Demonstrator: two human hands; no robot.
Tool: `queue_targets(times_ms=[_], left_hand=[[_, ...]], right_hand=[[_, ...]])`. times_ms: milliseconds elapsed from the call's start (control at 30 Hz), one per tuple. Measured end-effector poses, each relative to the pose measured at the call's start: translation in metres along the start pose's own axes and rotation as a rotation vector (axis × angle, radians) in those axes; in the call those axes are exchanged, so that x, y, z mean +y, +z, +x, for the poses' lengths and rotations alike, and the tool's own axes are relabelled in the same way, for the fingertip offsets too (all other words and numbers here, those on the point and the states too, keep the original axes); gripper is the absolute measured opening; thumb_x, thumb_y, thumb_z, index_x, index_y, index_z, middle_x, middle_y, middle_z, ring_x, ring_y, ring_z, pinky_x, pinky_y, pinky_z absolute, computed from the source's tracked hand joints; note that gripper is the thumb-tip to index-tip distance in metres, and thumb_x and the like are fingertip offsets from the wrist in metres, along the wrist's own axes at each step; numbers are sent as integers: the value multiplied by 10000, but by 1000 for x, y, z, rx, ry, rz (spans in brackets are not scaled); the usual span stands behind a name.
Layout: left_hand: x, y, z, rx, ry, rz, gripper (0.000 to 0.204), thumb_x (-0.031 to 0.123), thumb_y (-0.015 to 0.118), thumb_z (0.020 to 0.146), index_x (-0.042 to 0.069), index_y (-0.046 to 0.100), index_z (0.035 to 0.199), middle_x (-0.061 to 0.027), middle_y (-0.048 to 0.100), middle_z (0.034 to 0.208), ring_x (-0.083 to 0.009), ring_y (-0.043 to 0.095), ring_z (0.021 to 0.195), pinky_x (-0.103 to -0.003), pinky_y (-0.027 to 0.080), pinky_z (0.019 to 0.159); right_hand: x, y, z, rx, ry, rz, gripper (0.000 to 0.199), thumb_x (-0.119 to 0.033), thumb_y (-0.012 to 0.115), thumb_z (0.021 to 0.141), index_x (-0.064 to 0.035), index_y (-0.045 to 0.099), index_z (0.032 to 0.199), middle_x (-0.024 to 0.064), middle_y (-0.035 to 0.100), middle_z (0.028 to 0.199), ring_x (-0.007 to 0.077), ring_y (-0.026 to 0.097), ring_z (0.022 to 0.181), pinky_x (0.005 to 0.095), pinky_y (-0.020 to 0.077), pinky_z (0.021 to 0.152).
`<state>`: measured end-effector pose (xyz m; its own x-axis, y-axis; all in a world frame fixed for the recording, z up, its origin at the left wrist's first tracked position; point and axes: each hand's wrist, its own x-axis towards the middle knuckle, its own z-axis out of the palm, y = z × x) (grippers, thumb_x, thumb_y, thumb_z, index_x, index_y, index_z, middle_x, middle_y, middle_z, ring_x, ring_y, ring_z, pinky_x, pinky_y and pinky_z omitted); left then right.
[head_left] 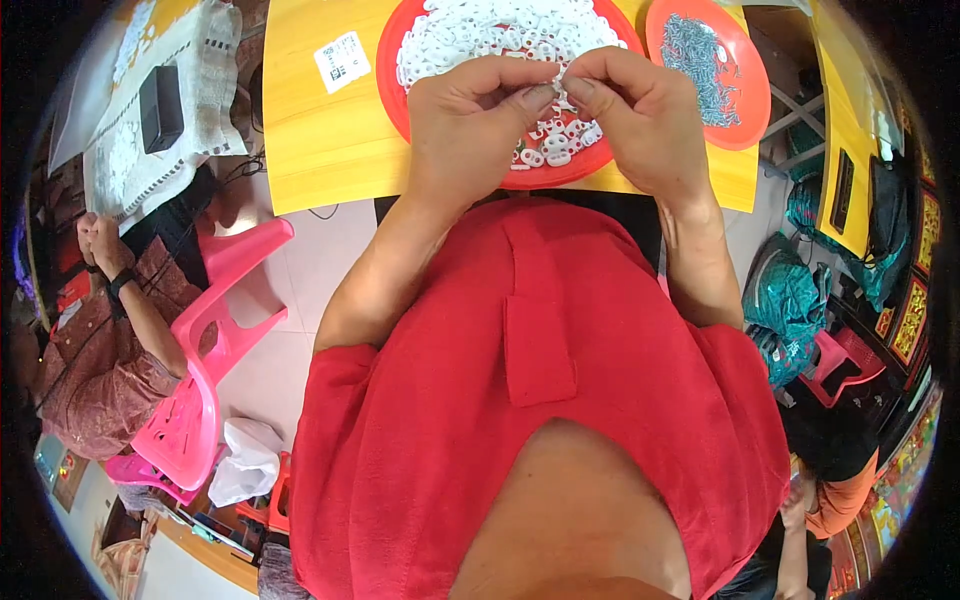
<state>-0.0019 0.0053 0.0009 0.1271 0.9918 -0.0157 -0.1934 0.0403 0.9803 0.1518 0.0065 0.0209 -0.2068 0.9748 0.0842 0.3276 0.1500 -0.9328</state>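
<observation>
Both of my hands meet over a large red tray (398,108) heaped with small white plastic pieces (500,30), some with round holes. My left hand (470,125) pinches with thumb and forefinger. Close against it, my right hand (645,120) does the same. Between the fingertips a tiny piece barely shows; its kind is too small to make out. Below the fingertips, several loose white pieces (556,150) lie near the tray's front rim. To the right of my right hand is a smaller red plate (742,95) with a pile of small grey metal screws (695,70).
The trays stand on a yellow table (320,150) with a white printed label (342,62). At left, a person (110,350) sits by a cloth-covered table holding a black box (162,108). A pink chair (205,400) and a white bag (245,460) are there. Another person (835,480) is at lower right.
</observation>
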Motion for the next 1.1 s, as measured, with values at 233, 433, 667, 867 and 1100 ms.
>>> queue_targets(times_ms=[233,433,667,867,1100], left_hand=[[-2,1,-3,36,29,59,142,-41,601,728,-4,644,858,-56,634,736,-66,563,656,-179,458,581],[-11,1,-2,41,16,77,135,-48,602,719,-9,644,841,-68,630,738,-78,563,644,-193,462,561],[-4,-28,16,107,-35,-204,174,-20,559,771,-59,579,939,-103,607,762,-139,578,651,-229,470,587],[0,-46,26,91,-85,-504,175,-60,523,783,-66,558,954,-122,589,793,-176,574,684,-259,467,631],[-2,-49,23,48,-84,-483,176,-45,545,777,-58,563,951,-115,590,788,-163,573,680,-245,460,622]], right_hand=[[0,7,-3,58,-41,-73,70,-46,571,771,12,587,806,43,552,623,67,476,573,210,394,522],[8,10,-4,91,-33,-30,79,-66,572,761,-5,603,801,79,570,606,89,515,557,239,413,518],[20,-23,20,148,34,-169,145,-94,537,794,-23,625,886,73,608,722,133,578,646,256,453,568],[48,-1,50,22,-365,-651,148,-63,558,753,-35,607,890,112,580,774,244,564,723,323,448,631],[59,12,67,-175,-454,-973,173,-52,524,732,-51,607,883,111,534,730,252,552,714,358,452,616]])
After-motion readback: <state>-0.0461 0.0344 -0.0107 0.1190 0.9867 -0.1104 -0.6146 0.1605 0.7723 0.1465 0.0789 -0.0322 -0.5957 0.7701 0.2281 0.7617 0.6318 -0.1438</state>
